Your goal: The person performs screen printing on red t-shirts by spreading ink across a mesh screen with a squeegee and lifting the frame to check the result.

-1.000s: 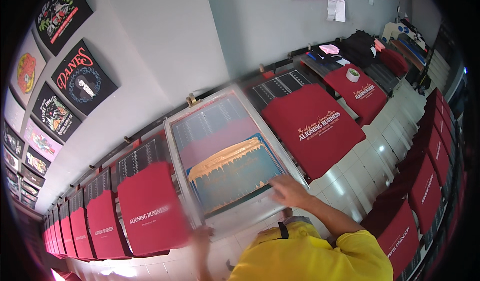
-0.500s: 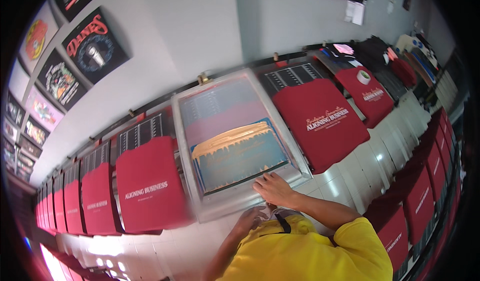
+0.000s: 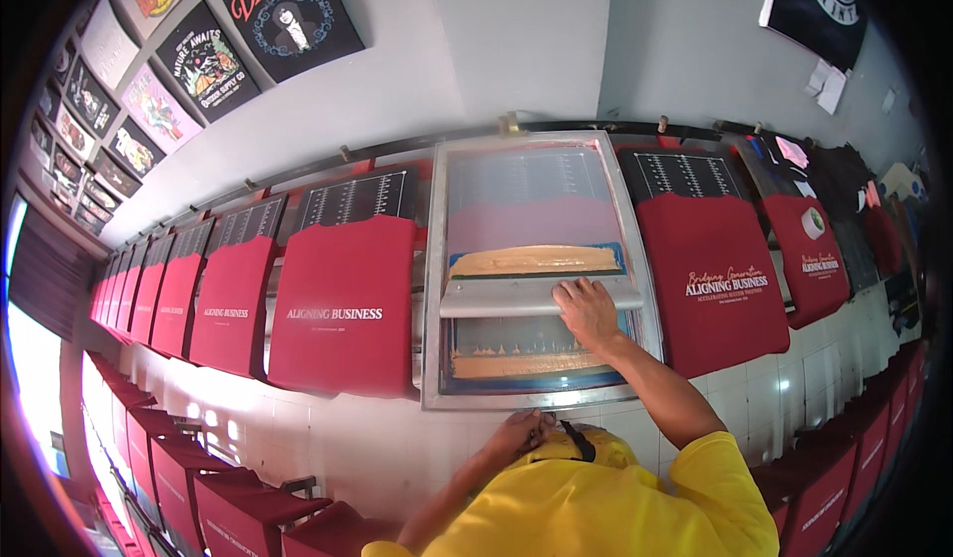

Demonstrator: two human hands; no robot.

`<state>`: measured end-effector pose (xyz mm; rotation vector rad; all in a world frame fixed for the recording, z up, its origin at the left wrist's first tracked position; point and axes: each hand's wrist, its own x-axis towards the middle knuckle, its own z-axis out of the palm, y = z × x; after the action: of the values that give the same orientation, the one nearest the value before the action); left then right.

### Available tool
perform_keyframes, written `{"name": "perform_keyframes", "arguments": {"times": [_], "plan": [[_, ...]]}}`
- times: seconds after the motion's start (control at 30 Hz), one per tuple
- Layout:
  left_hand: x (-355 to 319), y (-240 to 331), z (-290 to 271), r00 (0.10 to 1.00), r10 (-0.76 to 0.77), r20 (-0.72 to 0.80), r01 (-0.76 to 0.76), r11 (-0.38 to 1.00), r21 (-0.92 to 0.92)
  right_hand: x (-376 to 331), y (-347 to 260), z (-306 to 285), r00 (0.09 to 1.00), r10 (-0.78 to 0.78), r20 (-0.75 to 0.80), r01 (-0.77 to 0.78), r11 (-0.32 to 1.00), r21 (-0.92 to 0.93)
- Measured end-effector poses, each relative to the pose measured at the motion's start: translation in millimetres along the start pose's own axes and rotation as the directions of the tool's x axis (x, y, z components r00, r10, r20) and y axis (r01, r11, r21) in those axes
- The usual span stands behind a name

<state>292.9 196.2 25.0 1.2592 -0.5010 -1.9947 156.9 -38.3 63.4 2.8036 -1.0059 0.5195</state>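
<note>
A screen printing frame (image 3: 431, 358) with a metal rim lies over a red shirt, which shows through the mesh. My right hand (image 3: 588, 311) is closed on the grey holder of a wide squeegee (image 3: 501, 304), laid crosswise over the middle of the screen. Beyond the blade runs a thick band of peach-orange ink (image 3: 536, 259); another strip of ink (image 3: 526, 364) lies on the near side. My left hand (image 3: 521, 434) is near my body, just off the frame's near edge, with fingers curled; whatever it may hold is hidden.
Red printed shirts on boards stand left (image 3: 338, 309) and right (image 3: 710, 284) of the frame. A tape roll (image 3: 813, 222) sits on the farther right shirt. A dark rail (image 3: 397, 142) runs along the wall. More shirt boards (image 3: 248, 507) stand behind me to the left.
My right hand has pushed the squeegee away from me, from the screen's near end to its middle. The ink band is now narrower. The view has turned, and the frame appears straighter.
</note>
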Motion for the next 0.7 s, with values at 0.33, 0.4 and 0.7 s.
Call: {"name": "perform_keyframes", "arguments": {"times": [0.33, 0.4, 0.7], "plan": [[-6.1, 4.0, 8.1, 0.996, -0.022, -0.085, 0.017, 0.998, -0.055, 45.3, 28.1, 2.3, 0.983, 0.009, 0.185, -0.037, 0.988, 0.150], [-1.1, -2.5, 3.7, 0.999, -0.026, -0.047, 0.021, 0.993, -0.112, 77.1, 52.3, -5.0, 0.941, 0.061, 0.332, -0.145, 0.961, 0.237], [8.6, -3.8, -10.0, 0.997, 0.001, 0.082, 0.013, 0.985, -0.172, 42.6, 34.8, -53.0, 0.785, 0.014, 0.620, -0.284, 0.896, 0.340]]}}
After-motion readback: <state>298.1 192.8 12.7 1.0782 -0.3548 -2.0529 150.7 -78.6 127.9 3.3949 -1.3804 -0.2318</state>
